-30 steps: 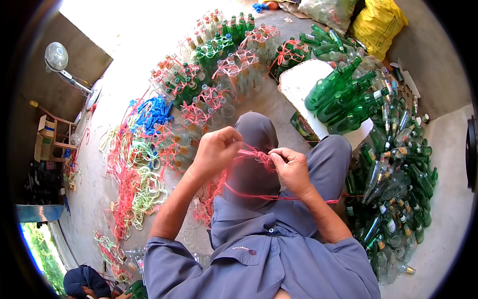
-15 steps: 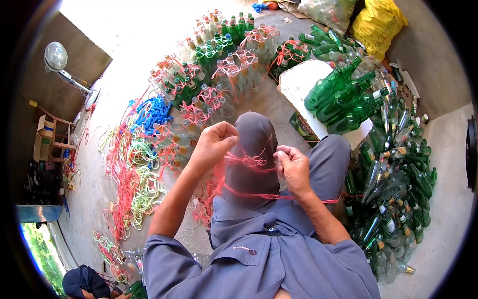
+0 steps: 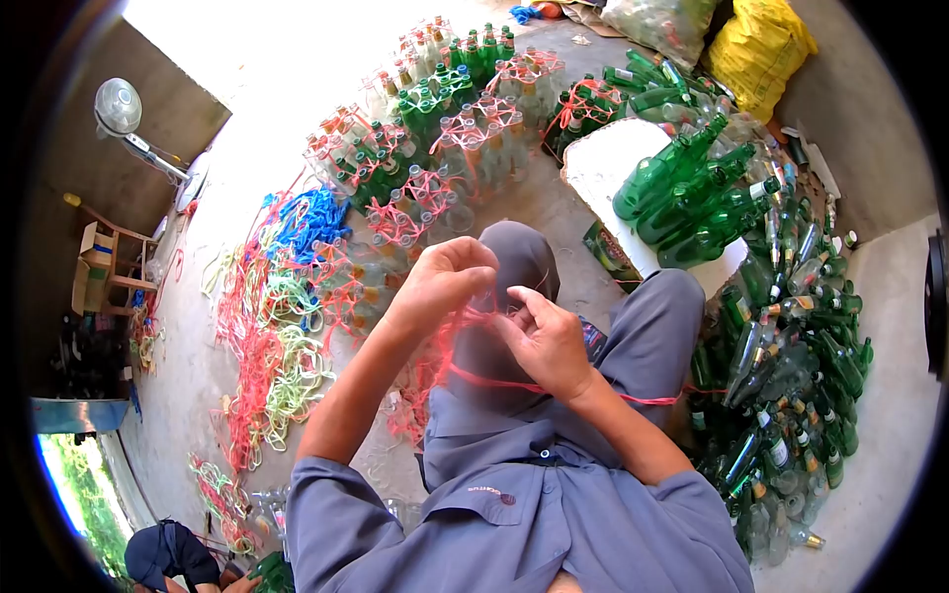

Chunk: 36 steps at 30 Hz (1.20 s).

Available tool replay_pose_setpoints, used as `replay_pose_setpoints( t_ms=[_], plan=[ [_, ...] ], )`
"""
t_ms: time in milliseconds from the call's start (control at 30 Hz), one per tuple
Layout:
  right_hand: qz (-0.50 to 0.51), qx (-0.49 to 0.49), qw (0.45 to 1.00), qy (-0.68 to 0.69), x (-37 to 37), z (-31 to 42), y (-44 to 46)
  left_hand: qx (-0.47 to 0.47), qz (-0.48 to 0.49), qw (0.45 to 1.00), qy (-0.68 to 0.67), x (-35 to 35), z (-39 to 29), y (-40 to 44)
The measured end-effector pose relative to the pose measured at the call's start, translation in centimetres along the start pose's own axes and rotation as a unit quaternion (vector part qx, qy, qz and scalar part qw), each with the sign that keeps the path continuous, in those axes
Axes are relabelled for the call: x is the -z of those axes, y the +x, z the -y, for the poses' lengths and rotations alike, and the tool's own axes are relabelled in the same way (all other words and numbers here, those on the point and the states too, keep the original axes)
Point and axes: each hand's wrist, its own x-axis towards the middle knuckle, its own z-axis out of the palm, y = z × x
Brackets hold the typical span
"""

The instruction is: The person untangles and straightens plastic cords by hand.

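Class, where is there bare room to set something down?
The white board is bare to the left of its green bottles. The floor looks free in two patches: between the wooden frame and string heap, and between the tied bottles and white board. Crowded: the bottle pile, and the gap between left hand and right hand, where red string shows.

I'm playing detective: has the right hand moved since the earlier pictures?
Yes, the right hand moved left, farther from the green bottles on the white board.

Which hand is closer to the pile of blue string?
Left. The left hand is below and right of the blue string in the picture; the right hand is farther right.
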Motion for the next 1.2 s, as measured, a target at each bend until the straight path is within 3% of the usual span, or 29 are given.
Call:
replay_pose_setpoints(
  t_ms=[133,333,433,533,833,933,1133,1200],
  plan=[
    [0.052,-0.096,0.993,0.035,-0.6,0.7,1.3,0.024,0.037,0.998,-0.044,-0.3,-0.7,-0.3],
    [0.029,-0.158,0.962,0.222,-1.9,-0.2,1.3,0.063,0.045,0.997,-0.015,-0.6,-1.2,-0.8],
    [0.073,-0.165,0.974,0.140,-1.6,-1.6,0.9,0.079,0.041,0.996,-0.031,-0.5,-1.6,-1.2],
    [0.014,-0.172,0.954,0.244,-1.2,-1.1,0.7,0.067,0.032,0.995,-0.063,-0.1,-0.3,-1.0],
    [0.043,-0.073,0.979,0.183,0.0,-0.1,0.1,0.085,0.035,0.986,-0.142,0.1,0.9,-0.4],
    [-0.020,-0.167,0.934,0.316,-0.7,0.3,-0.6,0.080,0.005,0.983,-0.163,-0.4,1.0,-0.3],
    [0.097,-0.143,0.964,0.200,0.6,-0.3,0.2,0.065,0.002,0.983,-0.169,-1.0,1.7,-0.1],
    [0.090,-0.143,0.967,0.193,1.3,-0.3,0.7,0.053,-0.002,0.987,-0.152,-1.0,1.8,-0.3]
  ],
)
